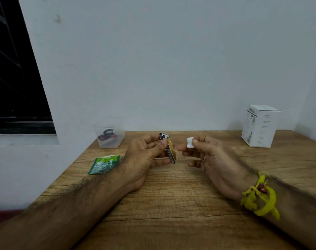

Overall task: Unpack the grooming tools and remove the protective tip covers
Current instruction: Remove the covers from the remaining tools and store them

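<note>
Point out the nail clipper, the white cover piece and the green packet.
nail clipper [169, 147]: head view, on its metal body beside the left thumb.
white cover piece [189, 142]: head view, on its exposed face.
green packet [104, 164]: head view, on its middle.

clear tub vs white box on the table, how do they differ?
The clear tub is see-through, showing dark and red items inside; the white box is opaque with printed text. The tub stands far left near the wall, the box far right. The tub looks shorter than the box. Both stand upright on the wooden table, untouched by either hand.

head view; looks forward, down; table near
</note>
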Demonstrator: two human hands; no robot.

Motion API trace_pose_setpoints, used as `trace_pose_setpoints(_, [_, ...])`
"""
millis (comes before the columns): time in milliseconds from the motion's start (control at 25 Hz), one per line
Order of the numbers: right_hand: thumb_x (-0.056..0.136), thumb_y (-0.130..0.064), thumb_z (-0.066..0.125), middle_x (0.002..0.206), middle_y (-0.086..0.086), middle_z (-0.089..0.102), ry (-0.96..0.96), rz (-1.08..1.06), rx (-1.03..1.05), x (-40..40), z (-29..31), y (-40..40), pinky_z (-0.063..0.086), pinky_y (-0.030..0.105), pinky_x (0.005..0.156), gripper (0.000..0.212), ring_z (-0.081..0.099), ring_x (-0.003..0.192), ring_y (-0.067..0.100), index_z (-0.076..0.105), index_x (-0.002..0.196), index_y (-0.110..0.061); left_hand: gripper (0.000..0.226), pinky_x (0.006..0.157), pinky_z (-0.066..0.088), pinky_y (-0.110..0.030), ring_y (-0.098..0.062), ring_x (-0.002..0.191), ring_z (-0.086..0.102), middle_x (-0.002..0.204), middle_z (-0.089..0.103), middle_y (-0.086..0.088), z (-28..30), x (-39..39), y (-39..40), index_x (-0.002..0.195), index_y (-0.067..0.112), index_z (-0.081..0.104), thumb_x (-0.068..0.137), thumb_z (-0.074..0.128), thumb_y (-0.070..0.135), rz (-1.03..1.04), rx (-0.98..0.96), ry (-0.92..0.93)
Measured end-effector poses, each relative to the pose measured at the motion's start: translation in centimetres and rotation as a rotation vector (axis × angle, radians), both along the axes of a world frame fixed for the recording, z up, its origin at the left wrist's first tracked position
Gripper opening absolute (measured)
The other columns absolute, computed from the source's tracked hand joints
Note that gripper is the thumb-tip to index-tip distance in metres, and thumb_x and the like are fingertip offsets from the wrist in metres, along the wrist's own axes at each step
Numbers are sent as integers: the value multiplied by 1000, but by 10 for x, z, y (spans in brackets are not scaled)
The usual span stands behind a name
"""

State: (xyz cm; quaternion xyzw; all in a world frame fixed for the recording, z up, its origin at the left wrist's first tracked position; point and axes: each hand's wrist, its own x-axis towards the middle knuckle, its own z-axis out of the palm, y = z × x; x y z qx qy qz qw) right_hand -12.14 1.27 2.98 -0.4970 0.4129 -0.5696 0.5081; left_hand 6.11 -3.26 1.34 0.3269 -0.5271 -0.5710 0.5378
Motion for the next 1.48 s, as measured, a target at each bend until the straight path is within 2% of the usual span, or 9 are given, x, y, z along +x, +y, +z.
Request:
trace_pose_setpoints(240, [97,-7,58,84,13,76,76,-123,-34,3,-13,-7,53,28,57,6,67,74,18,64,97,-6,18,61,62,-34,-19,73,74,89,77,-9,-1,-3,-2,114,3,67,99,59,10,17,42,-54])
trace_pose_setpoints(400, [96,-10,61,76,7,75,132,-177,-46,7,-14,-19,53,25,57,6,67,70,16,65,96,-6,15,53,61,-32,-21,70,75,101,74,-13,2,-5,-3,107,8,66,104,53,13,36,98,-107])
trace_pose_setpoints(520, [95,-11,62,79,11,75,155,-261,-6,10,-13,-27,54,25,58,7,67,67,16,65,96,-5,19,51,58,-26,-20,69,74,105,71,-15,3,-5,0,117,3,62,100,60,11,-1,112,-168])
trace_pose_setpoints(680, [92,-12,64,79,11,75,266,-443,63,23,-13,-47,60,39,71,10,66,69,21,67,85,-5,18,56,59,-24,-26,70,72,94,67,-19,0,-8,3,111,1,65,94,68,2,-2,79,-227])
trace_pose_setpoints(800, [88,-12,64,83,13,76,344,-577,126,44,-4,-64,58,43,85,20,71,84,30,69,68,-9,15,63,63,-27,-22,79,66,88,58,-10,0,-7,2,108,4,68,94,68,3,87,44,-253])
trace_pose_setpoints(960, [89,-18,63,93,9,76,435,-691,60,65,-9,-73,48,27,78,12,68,97,28,71,83,-12,35,70,63,-29,-14,71,67,84,58,-3,5,3,-4,128,5,64,93,67,1,242,6,-390])
trace_pose_setpoints(1200, [91,-17,64,96,12,73,465,-596,-79,60,-15,-84,52,38,89,9,66,97,31,67,92,-9,13,69,63,-32,-19,69,74,71,74,1,58,45,-11,96,14,78,86,74,21,654,-260,-623])
trace_pose_setpoints(1320, [91,-15,64,95,11,73,484,-571,-128,60,-18,-86,51,37,88,8,66,97,30,67,91,-7,18,68,64,-36,-20,72,74,78,76,-2,91,89,-27,90,10,79,83,80,27,847,-232,-660])
trace_pose_setpoints(1480, [91,-13,64,92,9,73,464,-531,-163,57,-18,-87,51,36,85,6,65,94,29,66,89,-8,26,80,62,-36,-24,85,74,92,77,-9,109,113,-52,90,4,77,76,89,22,902,-128,-955])
